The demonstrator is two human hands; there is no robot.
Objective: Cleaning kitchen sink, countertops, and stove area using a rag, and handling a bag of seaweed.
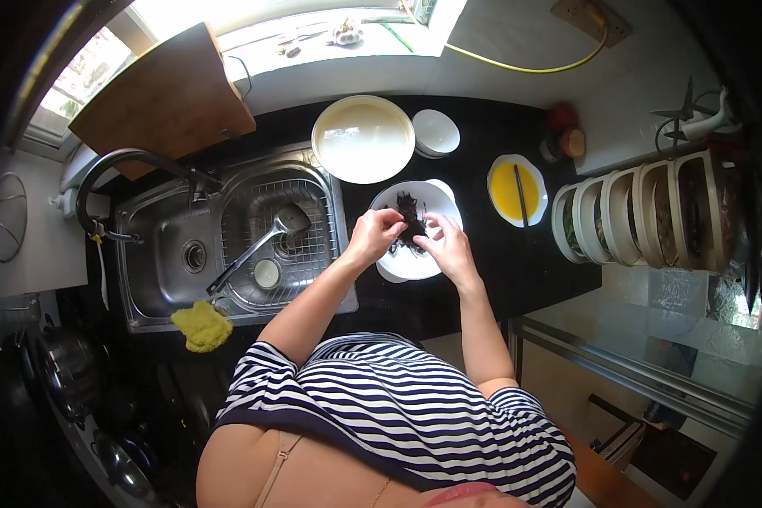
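A white bowl with side handles point(441, 261) sits on the black counter in front of me and holds a heap of dark, thin shreds point(410, 219). My left hand point(378, 233) is over the bowl's left side, its thumb and fingertips pinched on some of the shreds. From the right, my right hand point(444, 244) reaches over the bowl with its fingers curved round the other side of the heap, thumb touching the shreds. Whether its fingertips hold any is hard to tell.
Behind the bowl stand a large cream basin point(363, 140) and small white bowls point(437, 132). To the right are a bowl of yellow liquid point(508, 190) with dark chopsticks point(521, 193) and a tiered rack point(635, 213). At left, a steel sink point(165, 254) holds a ladle point(247, 260); a yellow cloth point(202, 326) lies at its edge.
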